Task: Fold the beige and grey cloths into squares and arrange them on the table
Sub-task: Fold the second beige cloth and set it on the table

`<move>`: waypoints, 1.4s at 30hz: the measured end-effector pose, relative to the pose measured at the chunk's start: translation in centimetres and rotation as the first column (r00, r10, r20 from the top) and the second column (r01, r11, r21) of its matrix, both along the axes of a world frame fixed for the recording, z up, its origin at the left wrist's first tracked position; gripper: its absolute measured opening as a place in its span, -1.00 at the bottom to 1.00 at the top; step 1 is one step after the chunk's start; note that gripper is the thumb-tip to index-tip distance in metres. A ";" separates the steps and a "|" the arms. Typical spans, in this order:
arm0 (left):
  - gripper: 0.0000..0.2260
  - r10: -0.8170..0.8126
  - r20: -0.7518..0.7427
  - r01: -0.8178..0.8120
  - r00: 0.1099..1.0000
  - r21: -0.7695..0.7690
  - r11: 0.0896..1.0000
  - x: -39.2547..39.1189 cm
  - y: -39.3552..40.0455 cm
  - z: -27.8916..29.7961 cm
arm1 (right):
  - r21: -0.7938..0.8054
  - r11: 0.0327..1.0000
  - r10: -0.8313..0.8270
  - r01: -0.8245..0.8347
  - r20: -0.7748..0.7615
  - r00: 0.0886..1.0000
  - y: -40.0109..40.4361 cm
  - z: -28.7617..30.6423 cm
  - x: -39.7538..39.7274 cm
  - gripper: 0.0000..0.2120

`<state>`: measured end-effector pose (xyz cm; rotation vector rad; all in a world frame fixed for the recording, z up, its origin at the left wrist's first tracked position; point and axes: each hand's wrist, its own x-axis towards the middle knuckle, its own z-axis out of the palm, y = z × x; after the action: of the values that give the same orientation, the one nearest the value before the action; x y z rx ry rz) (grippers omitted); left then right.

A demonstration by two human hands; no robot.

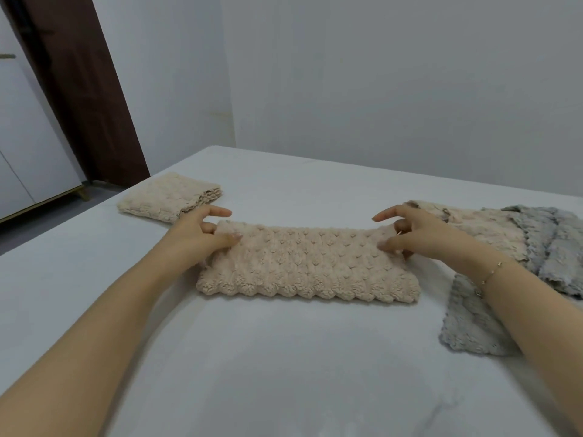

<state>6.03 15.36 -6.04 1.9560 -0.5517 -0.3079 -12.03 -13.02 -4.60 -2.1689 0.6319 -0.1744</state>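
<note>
Item one — a beige cloth, fluffy and ridged, folded into a long strip that lies flat across the middle of the white tabletop. We have both hands on it. Our left hand pinches the strip's left end, thumb on top and curled fingers at the far edge, the forefinger held straight above the fabric. Our right hand pinches the right end in the same manner, thumb on the upper face, forefinger stretched out clear of the cloth. A thin bracelet sits on the right wrist.

Item two — a folded beige stack, square in outline, resting at the far left of the tabletop, just beyond the left hand and apart from the strip.

Item three: a loose heap of cloths on the right, beige below and grey on top, unfolded and overlapping. One grey cloth spreads toward the near edge, partly hidden under our right forearm.

Surroundings: a pale wall behind the tabletop, a dark door frame and a white cabinet at far left.
</note>
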 end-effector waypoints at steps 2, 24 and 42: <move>-0.71 0.039 0.020 -0.038 0.999 -0.063 0.997 0.2 -0.1 -0.1 | -0.006 0.999 -0.034 0.034 0.043 0.998 0.2 0.3 0.1 -0.66; -0.55 -0.224 0.688 -0.047 0.690 0.351 0.935 -5.4 -4.1 -0.6 | -0.658 0.742 0.240 -0.129 0.081 0.967 7.9 -1.3 2.0 -0.53; -0.54 -0.339 0.396 -0.041 0.853 0.700 0.713 -3.6 -2.3 -3.2 | -0.580 0.777 0.096 -0.245 -0.276 0.956 6.0 -4.4 0.1 -0.33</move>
<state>2.41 13.03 -9.20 2.7641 -1.0663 -0.0966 -11.96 -7.01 -8.97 -2.8998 0.5461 -0.0209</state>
